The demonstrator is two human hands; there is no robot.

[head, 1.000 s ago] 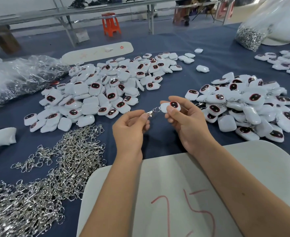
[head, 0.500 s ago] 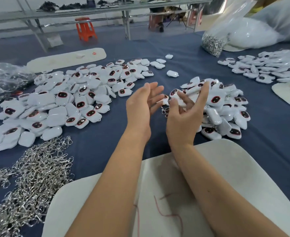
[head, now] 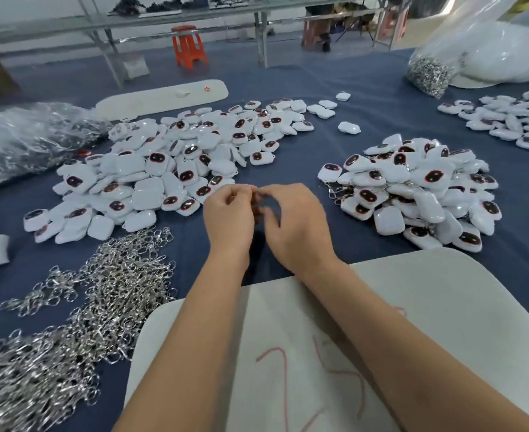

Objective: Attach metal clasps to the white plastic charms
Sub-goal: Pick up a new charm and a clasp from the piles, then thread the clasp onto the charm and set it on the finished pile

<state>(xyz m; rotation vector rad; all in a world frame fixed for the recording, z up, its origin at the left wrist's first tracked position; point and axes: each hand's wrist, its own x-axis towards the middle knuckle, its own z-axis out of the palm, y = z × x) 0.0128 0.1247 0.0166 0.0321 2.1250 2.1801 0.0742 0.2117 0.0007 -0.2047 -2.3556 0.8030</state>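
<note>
Bare skin, no gloves: the left hand (head: 229,218) and right hand (head: 297,226) meet fingertip to fingertip above the blue cloth of the table (head: 366,120), near the middle of its near edge. Both sets of fingers are curled inward toward the meeting point. The spot between them is motion-blurred and dark; whether either hand pinches a clasp or a charm cannot be told from this view.

Left of the hands, toward the table's left edge, lies the large pile of loose white charms (head: 151,179). Nearer, at the near-left corner, lies the tangled heap of metal clasps (head: 69,307). Right of the hands sits a second charm pile (head: 412,191), with clasps showing among its pieces; judged to be the finished stock. A white board with red marks (head: 334,353) lies under the forearms at the near edge. A bag of clasps (head: 428,70) stands at the far-right corner.

Risks, judged from this layout:
- Clasps in the heap are interlocked. Pulling one may drag several along and scatter them over the cloth.
- A small clasp worked at the fingertips could slip and drop onto the dark cloth or the board, costing time to recover.
- A clasp not fully closed through the charm's loop may come off once tossed on the right pile.
- The two charm piles are close to the hands on either side; a careless toss could mix finished with unfinished pieces.
</note>
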